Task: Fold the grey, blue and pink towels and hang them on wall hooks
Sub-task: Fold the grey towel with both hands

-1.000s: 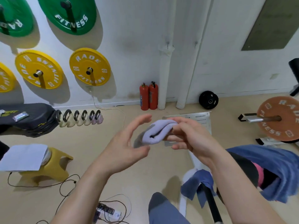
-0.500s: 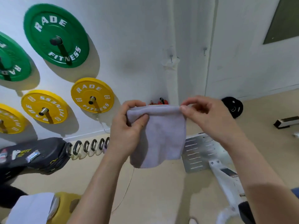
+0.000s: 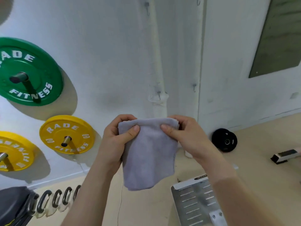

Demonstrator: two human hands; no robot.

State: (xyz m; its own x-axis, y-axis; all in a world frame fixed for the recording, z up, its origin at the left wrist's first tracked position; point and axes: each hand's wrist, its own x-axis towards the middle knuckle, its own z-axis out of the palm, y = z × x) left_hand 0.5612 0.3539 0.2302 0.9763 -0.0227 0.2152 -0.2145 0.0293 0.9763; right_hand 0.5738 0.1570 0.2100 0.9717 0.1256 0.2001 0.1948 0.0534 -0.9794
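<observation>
A folded grey towel [image 3: 149, 154] hangs in front of me, held up by its top edge. My left hand [image 3: 114, 141] grips the top left corner, thumb pressed on the front. My right hand [image 3: 185, 136] pinches the top right corner between thumb and fingers. On the white wall above, small metal hooks show: one [image 3: 158, 93] on the pipe just above the towel, one [image 3: 194, 86] to its right, and two higher ones [image 3: 147, 7] near the top edge. The blue and pink towels are out of view.
Green [image 3: 27, 70] and yellow [image 3: 66, 134] weight plates hang on pegs on the wall at left. A white pipe [image 3: 157, 62] runs down the wall. A black plate [image 3: 224, 141] leans at the floor on the right. A metal footplate [image 3: 195, 203] lies below right, kettlebell handles [image 3: 55, 199] below left.
My view has tilted upward toward the wall. The towel, bunched in my right hand a second ago, now hangs flat between both hands, which have moved closer together at its top edge.
</observation>
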